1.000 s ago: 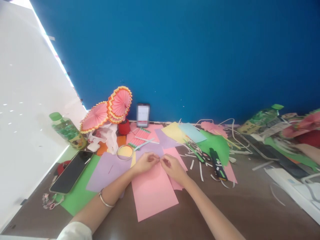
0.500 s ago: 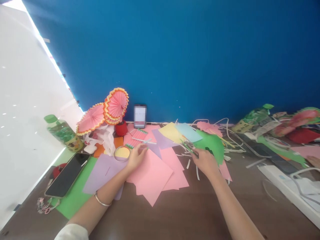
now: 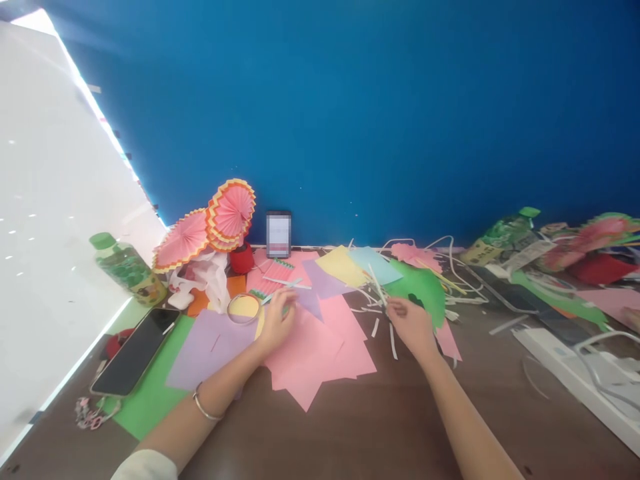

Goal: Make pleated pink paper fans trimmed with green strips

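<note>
My left hand rests over a stack of pink paper sheets, its fingers loosely curved and apart. A pale blue strip lies across a pink-and-green folded paper piece just beyond its fingertips. Pinched in my right hand is a narrow white paper strip, which points up and to the left. Below that strip lies a tangle of white paper strips. Beside the right hand is a green paper sheet. Yellow and blue paper lie between the hands.
At left are a roll of tape, a phone, a bottle and pleated paper fans. Another phone leans on the blue wall. At right lie a power strip and another bottle. Another person's hand shows at the right edge.
My right hand now holds a raised white strip; before, it was over the tangle with something hard to make out. My left hand has shifted slightly right and its fingers have loosened.
</note>
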### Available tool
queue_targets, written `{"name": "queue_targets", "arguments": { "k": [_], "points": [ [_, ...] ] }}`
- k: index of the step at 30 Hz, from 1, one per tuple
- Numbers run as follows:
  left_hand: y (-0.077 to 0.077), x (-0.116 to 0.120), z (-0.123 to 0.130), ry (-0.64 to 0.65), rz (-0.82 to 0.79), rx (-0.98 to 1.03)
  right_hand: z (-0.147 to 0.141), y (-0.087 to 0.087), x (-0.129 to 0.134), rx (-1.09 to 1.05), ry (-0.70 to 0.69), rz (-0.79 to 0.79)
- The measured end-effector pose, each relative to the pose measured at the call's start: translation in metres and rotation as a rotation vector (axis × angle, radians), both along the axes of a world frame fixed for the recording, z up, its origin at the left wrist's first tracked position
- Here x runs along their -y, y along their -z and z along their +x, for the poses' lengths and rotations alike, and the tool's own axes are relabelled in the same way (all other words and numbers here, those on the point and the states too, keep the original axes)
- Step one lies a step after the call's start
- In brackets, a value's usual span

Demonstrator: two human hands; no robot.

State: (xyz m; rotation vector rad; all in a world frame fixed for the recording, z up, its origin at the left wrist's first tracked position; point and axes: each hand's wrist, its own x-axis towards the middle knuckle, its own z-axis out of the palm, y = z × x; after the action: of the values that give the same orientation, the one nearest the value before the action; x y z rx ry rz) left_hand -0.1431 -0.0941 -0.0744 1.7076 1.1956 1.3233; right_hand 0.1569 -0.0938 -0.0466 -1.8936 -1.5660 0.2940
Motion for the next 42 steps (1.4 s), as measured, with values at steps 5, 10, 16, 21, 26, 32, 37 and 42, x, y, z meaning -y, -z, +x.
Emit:
{"name": "queue_targets", "arguments": {
  "k": [5,10,16,21,26,32,37,42],
  "points": [
    [-0.012,0.01,0.01,0.213,-0.248,0.031,-0.062,-0.004,0.01,-0.956,-0.119,-0.047],
    [-0.023,0.02,0.018,0.328,-0.349,0.061,-0.128,0.005,0.017,-1.242,-0.195,-0.075],
    [-0.02,0.021,0.016,0.299,-0.365,0.095,-0.142,0.02,0.019,-1.152,-0.235,-0.075],
    [-0.018,0.022,0.015,0.291,-0.346,0.056,-0.14,0.017,0.022,-0.99,-0.28,-0.043],
    [-0.009,0.019,0.016,0.234,-0.285,0.084,-0.137,0.008,0.031,-0.543,-0.405,0.203],
    [-0.003,0.016,0.015,0.213,-0.163,0.026,-0.134,0.012,0.034,-0.219,-0.486,0.344],
    [-0.004,0.017,0.015,0.195,-0.063,-0.057,-0.134,0.018,0.033,-0.077,-0.524,0.409],
    [-0.004,0.019,0.015,0.206,-0.023,-0.114,-0.132,0.015,0.034,0.051,-0.574,0.442]
  ]
}}
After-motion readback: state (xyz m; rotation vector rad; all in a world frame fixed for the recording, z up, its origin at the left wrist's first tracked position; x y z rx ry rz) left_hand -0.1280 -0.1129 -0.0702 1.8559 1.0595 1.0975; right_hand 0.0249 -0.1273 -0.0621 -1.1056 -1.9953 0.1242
